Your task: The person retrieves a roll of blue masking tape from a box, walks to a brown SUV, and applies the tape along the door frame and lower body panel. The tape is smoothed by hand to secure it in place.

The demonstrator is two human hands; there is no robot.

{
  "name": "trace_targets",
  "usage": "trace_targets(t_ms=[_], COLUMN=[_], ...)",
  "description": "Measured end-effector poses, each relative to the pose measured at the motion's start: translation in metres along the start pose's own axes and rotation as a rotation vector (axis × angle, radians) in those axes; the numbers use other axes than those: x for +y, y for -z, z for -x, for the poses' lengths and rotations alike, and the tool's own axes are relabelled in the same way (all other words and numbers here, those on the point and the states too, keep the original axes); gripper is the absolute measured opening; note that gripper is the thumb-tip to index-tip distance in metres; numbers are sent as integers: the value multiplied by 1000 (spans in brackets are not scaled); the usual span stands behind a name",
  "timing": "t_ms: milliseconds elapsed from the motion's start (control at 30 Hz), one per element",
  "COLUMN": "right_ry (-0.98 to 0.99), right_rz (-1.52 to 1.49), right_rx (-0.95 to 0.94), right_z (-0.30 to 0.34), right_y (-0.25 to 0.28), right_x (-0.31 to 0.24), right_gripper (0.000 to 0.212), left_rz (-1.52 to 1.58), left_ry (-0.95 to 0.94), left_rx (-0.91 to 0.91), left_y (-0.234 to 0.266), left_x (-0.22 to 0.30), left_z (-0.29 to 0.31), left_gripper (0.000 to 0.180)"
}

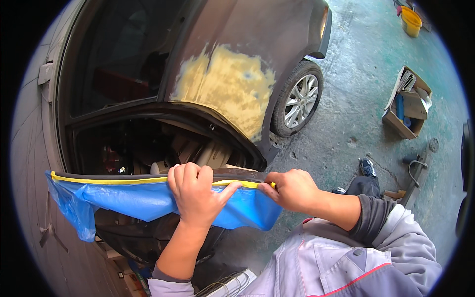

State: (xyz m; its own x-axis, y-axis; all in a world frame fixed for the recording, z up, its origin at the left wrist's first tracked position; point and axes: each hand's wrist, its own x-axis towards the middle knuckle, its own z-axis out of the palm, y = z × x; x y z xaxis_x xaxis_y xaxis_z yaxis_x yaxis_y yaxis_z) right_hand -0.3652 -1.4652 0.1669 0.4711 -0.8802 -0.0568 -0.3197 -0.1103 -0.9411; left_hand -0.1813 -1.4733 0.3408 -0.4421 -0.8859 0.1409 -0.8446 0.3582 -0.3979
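On the top edge of the car door, I have left grip clasped over blue plastic, right grip pinching yellow tape.

inscriptions: none legible. no text, label, brand, number or sign could be read on any item in view; count of readable markings stood at nil.

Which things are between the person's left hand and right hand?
In the head view, there lie a yellow strip, blue plastic film below it, and the dark door edge above.
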Motion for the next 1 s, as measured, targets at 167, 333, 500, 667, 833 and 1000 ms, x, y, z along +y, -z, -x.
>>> trace_targets(t_ms=[167, 333, 500, 667, 833, 1000], right_ry=[0, 1, -18, -31, -45, -53], right_rz=[-14, -31, -46, -56, -69, -110], right_rx=[-11, -27, -55, -74, -80, -138], right_z=[1, 1, -2, -2, 3, 18], right_y=[0, 1, 2, 4, 8, -3], right_x=[0, -1, -1, -4, -3, 4], right_gripper=[36, 37, 36, 36, 36, 40], left_rz=[92, 158, -39, -85, -78, -56], left_ry=[38, 29, -279, -313, -418, -432], left_rx=[-66, -166, -69, -96, -139, -166], left_y=[9, 22, 14, 2, -9, -9], left_x=[-3, -7, 3, 6, 13, 13], left_z=[-1, 8, 26, 35, 35, 32], left_gripper=[42, 19, 33, 36, 45, 47])
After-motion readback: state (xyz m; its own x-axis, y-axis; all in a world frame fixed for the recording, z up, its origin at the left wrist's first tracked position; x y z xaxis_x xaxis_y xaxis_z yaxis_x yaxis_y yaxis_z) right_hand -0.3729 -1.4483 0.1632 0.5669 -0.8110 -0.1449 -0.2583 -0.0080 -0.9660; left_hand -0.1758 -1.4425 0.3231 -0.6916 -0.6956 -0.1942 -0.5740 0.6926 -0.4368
